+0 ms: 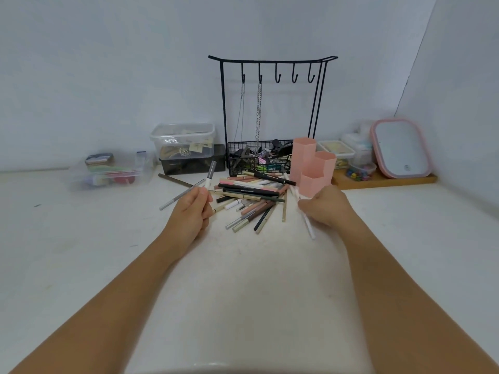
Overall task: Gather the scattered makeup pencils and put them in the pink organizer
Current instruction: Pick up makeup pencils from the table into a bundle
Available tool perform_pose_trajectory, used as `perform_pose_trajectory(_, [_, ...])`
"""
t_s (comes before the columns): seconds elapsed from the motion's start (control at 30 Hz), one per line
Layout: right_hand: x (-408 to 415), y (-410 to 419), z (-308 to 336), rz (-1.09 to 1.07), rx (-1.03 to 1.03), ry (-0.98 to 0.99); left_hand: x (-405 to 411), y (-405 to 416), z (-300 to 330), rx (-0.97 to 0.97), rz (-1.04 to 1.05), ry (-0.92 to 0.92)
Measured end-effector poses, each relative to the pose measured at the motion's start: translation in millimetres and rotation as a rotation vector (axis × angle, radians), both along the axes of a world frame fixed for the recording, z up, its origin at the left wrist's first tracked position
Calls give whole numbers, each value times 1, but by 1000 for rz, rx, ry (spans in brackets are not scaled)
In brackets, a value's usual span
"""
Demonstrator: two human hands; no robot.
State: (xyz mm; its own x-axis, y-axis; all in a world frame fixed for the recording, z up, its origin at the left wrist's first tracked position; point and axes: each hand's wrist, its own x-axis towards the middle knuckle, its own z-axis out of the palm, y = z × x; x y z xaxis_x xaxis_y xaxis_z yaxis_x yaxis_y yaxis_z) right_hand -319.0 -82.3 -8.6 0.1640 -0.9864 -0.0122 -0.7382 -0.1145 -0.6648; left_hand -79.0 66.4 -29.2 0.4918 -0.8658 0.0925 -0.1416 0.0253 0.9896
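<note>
Across a white tabletop [243, 279], two bare forearms reach forward from the near edge; the left hand [190, 211] is closed around two pencils, a white pencil with a grey cap [210, 172] pointing up and away and a slim silver pencil [179, 197] slanting out to the left; the right hand [325, 207] has its fingers curled around a white pencil [306, 220] whose lower end points back toward the person, its upper end near the base of the pink organizer [313, 168]; between and just beyond the hands lies a loose pile of makeup pencils [252, 198], black, pink, beige, gold and white, crossing over one another on the tabletop; one brown pencil [174, 180] lies apart to the left of the pile; the pink organizer, three hexagonal tubes of stepped height, stands upright just beyond the right hand and touching the right edge of the pile; behind the pile a black wire stand [272, 60] with hooks carries two hanging chains [258, 114] above a wire basket [243, 157] of small items; clear plastic boxes [183, 136] sit at the far left, and a pink-framed mirror [399, 148] leans at the far right on a wooden tray [383, 182] against the wall.
</note>
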Motion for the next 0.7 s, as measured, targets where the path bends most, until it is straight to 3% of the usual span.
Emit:
perform_pose_trajectory(0.17, [1,16,22,103,189,-597,1,-2,0,4,7,19])
perform_pose_trajectory(0.27, [8,26,29,288,303,-792,1,-1,2,-11,-12,130])
perform_pose_trajectory(0.37, [15,30,28,457,408,-811,1,3,8,-13,-49,193])
perform_pose_trajectory(0.5, [29,43,26,653,492,-672,-3,10,11,-8,-153,172])
perform_pose_trajectory(0.7, [56,65,19,486,362,-888,-16,15,5,23,-378,1])
